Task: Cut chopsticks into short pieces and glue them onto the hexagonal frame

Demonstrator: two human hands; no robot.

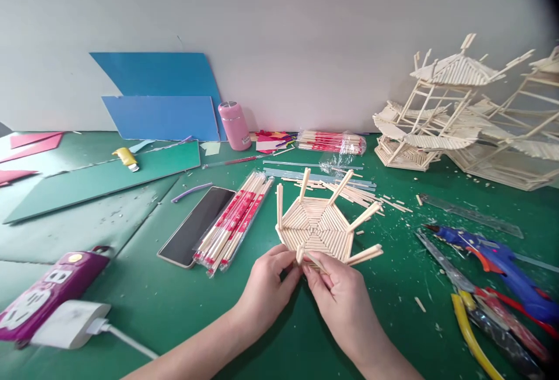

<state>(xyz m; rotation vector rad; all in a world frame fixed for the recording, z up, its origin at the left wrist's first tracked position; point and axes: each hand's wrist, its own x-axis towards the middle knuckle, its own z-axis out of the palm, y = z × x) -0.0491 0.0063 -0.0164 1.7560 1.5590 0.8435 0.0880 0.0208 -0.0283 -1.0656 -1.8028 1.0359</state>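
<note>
A flat polygonal base (pixel 314 226) of light wooden sticks lies on the green table, with paired stick posts leaning outward from its corners. At its near edge my left hand (pixel 273 281) pinches a short upright stick post (pixel 300 254) between thumb and fingers. Close beside it, my right hand (pixel 336 293) is closed on a thin wooden stick (pixel 315 261) that points toward the same post. The fingertips of both hands nearly meet there and partly cover the join.
Left of the base are packaged sticks (pixel 236 217), a phone (pixel 196 226) and a purple power strip (pixel 55 287). Loose sticks (pixel 353 194) lie behind it. Rightward are a blue glue gun (pixel 498 263), pliers (pixel 480 322) and stick pagoda models (pixel 437 118). A pink bottle (pixel 234 125) stands by the wall.
</note>
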